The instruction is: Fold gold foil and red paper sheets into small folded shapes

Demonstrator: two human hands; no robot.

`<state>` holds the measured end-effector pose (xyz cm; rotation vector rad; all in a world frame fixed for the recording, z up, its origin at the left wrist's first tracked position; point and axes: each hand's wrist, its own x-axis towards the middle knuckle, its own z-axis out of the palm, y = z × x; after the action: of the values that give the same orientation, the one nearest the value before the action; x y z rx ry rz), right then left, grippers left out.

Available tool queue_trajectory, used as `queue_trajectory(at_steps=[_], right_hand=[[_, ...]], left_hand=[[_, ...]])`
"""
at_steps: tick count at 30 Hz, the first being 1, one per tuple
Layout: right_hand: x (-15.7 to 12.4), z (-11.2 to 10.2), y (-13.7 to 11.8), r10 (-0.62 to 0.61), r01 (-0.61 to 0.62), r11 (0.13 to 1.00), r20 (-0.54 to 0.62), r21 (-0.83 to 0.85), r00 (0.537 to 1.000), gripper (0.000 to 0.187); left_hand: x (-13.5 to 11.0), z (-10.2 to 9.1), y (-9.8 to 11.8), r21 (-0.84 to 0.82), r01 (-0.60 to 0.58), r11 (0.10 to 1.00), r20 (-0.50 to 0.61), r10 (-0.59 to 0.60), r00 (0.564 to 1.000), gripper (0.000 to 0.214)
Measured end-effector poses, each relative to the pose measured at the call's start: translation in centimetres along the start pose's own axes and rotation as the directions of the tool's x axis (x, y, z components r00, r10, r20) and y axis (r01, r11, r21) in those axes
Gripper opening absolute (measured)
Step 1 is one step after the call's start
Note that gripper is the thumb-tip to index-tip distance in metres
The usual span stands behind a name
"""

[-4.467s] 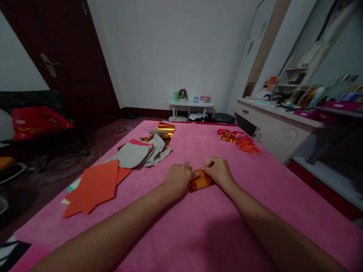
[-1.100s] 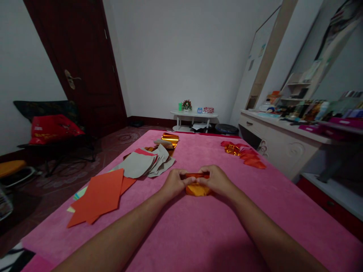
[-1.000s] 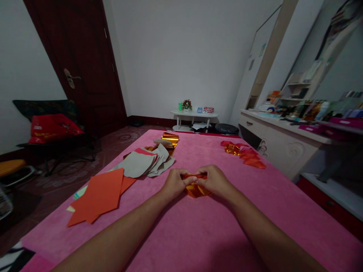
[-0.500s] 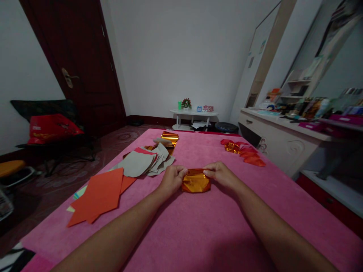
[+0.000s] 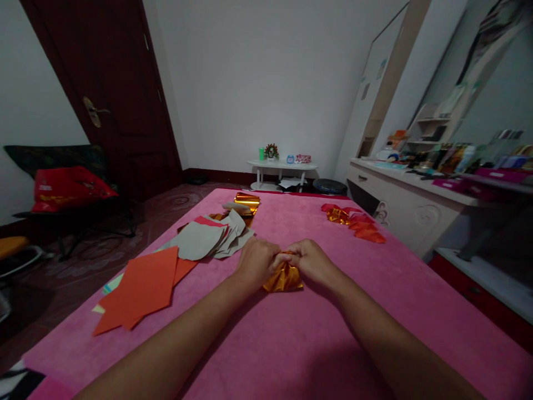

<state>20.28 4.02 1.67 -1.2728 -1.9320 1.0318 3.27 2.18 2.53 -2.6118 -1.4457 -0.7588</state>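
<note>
A piece of shiny gold foil paper (image 5: 283, 279) is between my hands over the middle of the pink cloth (image 5: 287, 344). Its upper edge is gathered in folds, and its lower part fans out toward me. My left hand (image 5: 259, 260) pinches the gathered top from the left. From the right, my right hand (image 5: 310, 261) pinches the same top, fingertips close against those of the left. The fingers hide most of the foil's upper edge.
Left of my hands lie orange paper sheets (image 5: 141, 283) and a pile of grey paper pieces (image 5: 204, 239). Behind these is a gold foil roll (image 5: 247, 201). Folded red-orange pieces (image 5: 362, 229) and crumpled gold foil (image 5: 338, 215) lie at the far right. A dresser (image 5: 408, 194) flanks the right side.
My hands have come together, and the foil paper, spread flat between them before, is now bunched at its top. The view has shifted slightly.
</note>
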Motion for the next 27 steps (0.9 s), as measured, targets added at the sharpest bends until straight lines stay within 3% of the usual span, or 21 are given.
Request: queue_trajectory(at_steps=[4, 11, 22, 24, 27], right_hand=[[-0.1, 0.1, 0.0, -0.007, 0.007, 0.998, -0.009, 0.055, 1.000, 0.019], [-0.2, -0.7, 0.5, 0.027, -0.022, 0.985, -0.022, 0.171, 0.999, 0.025], [-0.5, -2.9, 0.5, 0.051, -0.039, 0.975, -0.047, 0.220, 0.998, 0.027], [-0.5, -2.8, 0.5, 0.044, -0.034, 0.979, -0.042, 0.203, 0.998, 0.026], [-0.5, -2.7, 0.4, 0.028, -0.026, 0.989, -0.013, 0.144, 1.000, 0.024]], left_hand=[[0.0, 0.2, -1.0, 0.090, -0.037, 0.995, -0.008, 0.037, 0.999, 0.045], [-0.4, 0.5, -2.9, 0.082, -0.027, 0.996, -0.137, 0.038, 0.990, 0.048], [-0.9, 0.5, -3.9, -0.126, 0.162, 0.979, -0.277, -0.192, 0.942, 0.046], [-0.9, 0.6, -3.5, -0.260, 0.153, 0.953, -0.227, -0.214, 0.950, 0.032], [-0.8, 1.4, -2.9, -0.468, 0.148, 0.871, -0.053, -0.196, 0.979, 0.028]])
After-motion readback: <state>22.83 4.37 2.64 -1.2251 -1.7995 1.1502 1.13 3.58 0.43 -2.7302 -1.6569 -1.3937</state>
